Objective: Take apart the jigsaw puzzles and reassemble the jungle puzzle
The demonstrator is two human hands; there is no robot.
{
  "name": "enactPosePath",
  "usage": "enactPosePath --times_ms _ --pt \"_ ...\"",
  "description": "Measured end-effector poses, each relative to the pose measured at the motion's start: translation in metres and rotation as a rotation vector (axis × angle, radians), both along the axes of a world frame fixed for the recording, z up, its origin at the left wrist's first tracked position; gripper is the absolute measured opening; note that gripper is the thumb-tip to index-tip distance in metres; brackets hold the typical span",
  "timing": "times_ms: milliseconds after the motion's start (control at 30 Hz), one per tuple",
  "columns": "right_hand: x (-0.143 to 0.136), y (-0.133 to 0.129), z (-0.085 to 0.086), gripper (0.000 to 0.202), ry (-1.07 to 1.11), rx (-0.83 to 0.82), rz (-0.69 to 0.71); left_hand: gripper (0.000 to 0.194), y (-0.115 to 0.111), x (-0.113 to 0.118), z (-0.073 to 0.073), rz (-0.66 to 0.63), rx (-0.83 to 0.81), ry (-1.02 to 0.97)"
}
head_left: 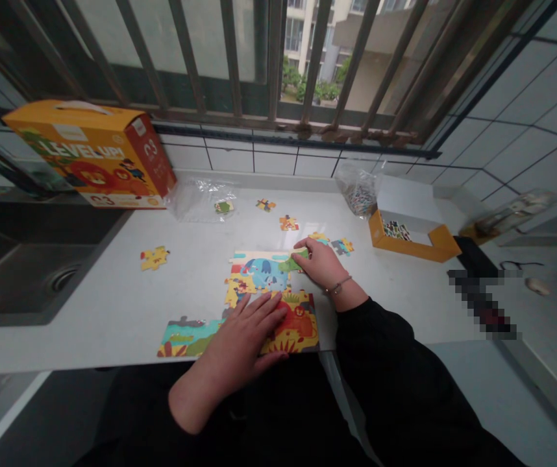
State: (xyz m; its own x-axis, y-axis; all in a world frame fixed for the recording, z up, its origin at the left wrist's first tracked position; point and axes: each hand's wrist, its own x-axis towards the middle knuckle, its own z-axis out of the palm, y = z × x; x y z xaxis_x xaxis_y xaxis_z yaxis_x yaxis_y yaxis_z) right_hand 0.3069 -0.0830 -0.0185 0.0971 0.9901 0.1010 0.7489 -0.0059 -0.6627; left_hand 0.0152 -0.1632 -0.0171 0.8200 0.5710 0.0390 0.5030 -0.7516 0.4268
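Observation:
A partly joined jigsaw puzzle [263,271] lies near the counter's front edge, showing blue elephants, a red lion and a green-and-turquoise strip at lower left. My left hand [247,334] rests on its lower part, fingers stretched out and lying flat, hiding some of the picture. At the upper right corner, my right hand [324,269] has thumb and fingertips closed on a green puzzle piece [300,258] against the elephant section. Just beyond that hand are loose pieces, one blue and yellow [318,237] and one grey and yellow [343,246].
Further loose pieces [289,223] lie behind the puzzle, with a yellow one [154,258] at left. An orange puzzle box [93,155] stands beside the dark sink [39,285]. Plastic bags [200,198] and an open yellow box [412,243] holding pieces sit toward the back.

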Motion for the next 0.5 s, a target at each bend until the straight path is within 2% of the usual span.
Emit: enactPosePath --times_ms 233,500 --pt "-0.005 -0.001 -0.002 0.015 -0.158 0.067 -0.001 0.081 0.0 0.001 -0.008 -0.001 0.08 -0.008" --pt "-0.011 -0.004 -0.004 0.015 -0.234 0.079 -0.004 0.07 -0.003 -0.009 -0.013 0.066 0.1 -0.204"
